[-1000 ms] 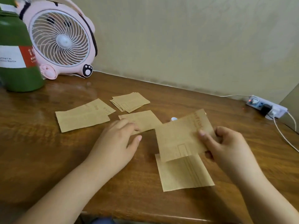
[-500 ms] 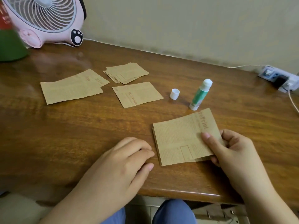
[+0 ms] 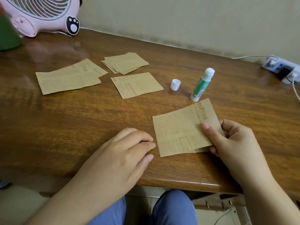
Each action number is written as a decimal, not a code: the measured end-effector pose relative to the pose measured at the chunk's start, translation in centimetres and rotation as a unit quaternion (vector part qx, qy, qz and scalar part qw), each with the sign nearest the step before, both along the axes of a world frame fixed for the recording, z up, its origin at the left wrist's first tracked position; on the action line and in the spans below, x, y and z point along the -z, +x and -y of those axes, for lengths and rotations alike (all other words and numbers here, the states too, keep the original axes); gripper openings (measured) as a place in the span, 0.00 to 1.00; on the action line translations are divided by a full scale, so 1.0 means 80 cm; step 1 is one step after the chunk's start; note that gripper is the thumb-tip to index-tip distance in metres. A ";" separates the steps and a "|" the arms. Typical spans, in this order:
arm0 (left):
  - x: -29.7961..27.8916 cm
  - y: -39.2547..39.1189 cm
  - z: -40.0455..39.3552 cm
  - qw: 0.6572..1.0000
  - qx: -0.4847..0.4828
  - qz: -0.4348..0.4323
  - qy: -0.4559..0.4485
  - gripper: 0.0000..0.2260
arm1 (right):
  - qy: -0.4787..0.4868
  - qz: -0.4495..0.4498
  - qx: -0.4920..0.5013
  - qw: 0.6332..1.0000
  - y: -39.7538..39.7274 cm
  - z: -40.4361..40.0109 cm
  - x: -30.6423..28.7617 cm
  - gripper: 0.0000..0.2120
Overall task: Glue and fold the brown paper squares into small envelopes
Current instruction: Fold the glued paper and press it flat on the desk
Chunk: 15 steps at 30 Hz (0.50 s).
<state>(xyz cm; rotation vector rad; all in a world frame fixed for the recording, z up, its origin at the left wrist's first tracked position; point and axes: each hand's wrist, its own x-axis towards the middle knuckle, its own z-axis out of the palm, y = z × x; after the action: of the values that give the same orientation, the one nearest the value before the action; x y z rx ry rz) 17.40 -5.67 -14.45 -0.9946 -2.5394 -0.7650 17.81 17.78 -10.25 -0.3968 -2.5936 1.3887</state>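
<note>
My right hand (image 3: 230,142) pinches a folded brown printed paper (image 3: 180,132) at its right edge, thumb on top, the sheet lying near the table's front edge. Just left of that paper, my left hand (image 3: 125,153) rests on the wood with relaxed fingers and holds nothing. An uncapped green glue stick (image 3: 202,84) stands upright behind the paper, its white cap (image 3: 175,84) beside it. Farther back lie a single brown square (image 3: 137,85), a small stack of squares (image 3: 125,63) and two overlapping larger brown pieces (image 3: 68,78).
A pink desk fan (image 3: 40,15) and a green bottle (image 3: 8,34) stand at the back left of the wooden table (image 3: 81,119). A power strip (image 3: 282,67) with cables lies at the back right by the wall.
The upper flap has come down onto the lower sheet, so the paper now lies doubled. My left hand drew back from the far square toward the front edge. The view tilted down.
</note>
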 end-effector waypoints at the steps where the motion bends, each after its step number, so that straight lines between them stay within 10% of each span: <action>1: 0.000 0.000 0.000 1.000 0.001 0.000 -0.001 0.14 | 0.003 0.000 -0.001 1.000 0.000 0.000 0.000 0.09; 15: -0.004 -0.001 0.001 0.999 0.020 -0.008 -0.032 0.15 | 0.016 -0.010 -0.006 1.000 -0.001 -0.003 0.003 0.09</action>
<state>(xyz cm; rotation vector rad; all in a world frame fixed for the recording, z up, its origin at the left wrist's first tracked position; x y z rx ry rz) 17.33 -5.78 -14.14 -1.0689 -2.5527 -0.6889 17.73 17.98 -10.48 -0.3603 -2.6026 1.3452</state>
